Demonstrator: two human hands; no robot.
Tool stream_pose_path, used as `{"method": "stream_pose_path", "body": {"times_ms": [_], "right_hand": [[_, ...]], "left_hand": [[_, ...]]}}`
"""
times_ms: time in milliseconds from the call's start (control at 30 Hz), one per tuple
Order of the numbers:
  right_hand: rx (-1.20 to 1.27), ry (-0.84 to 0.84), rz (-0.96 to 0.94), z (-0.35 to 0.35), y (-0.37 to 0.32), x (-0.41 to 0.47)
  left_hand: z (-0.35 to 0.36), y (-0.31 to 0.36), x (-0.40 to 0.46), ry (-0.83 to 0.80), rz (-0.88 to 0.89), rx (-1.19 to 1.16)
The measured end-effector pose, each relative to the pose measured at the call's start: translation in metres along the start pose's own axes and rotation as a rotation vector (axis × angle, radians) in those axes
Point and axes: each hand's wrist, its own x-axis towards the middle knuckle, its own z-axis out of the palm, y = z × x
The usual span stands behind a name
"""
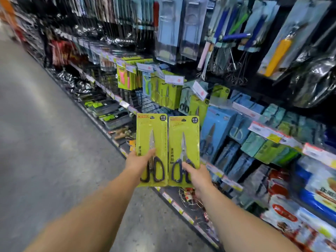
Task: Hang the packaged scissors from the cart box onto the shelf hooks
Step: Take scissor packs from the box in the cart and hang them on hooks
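I hold two lime-green scissors packs upright, side by side, in front of the shelves. My left hand (139,160) grips the left pack (151,135) at its lower left edge, thumb on the front. My right hand (197,176) grips the right pack (183,139) at its lower right, thumb across the scissor handles. Both packs show dark-handled scissors and a hang hole at the top. Above and behind them, matching green packs (167,93) hang on shelf hooks (216,90). The cart box is out of view.
A long store shelf runs along the right, with blue scissors boxes (216,131), price tags (174,79) and hanging kitchen tools (183,28) higher up. Grey aisle floor (45,142) spreads to the left. Wire items lie on the lowest shelf beneath my hands.
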Motion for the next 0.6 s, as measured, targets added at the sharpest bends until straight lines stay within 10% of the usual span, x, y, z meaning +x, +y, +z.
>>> {"method": "stream_pose_path", "body": {"times_ms": [600], "right_hand": [[0.066, 0.42, 0.063, 0.084, -0.031, 0.139]], "left_hand": [[0.032, 0.067, 0.243, -0.355, -0.038, 0.204]]}}
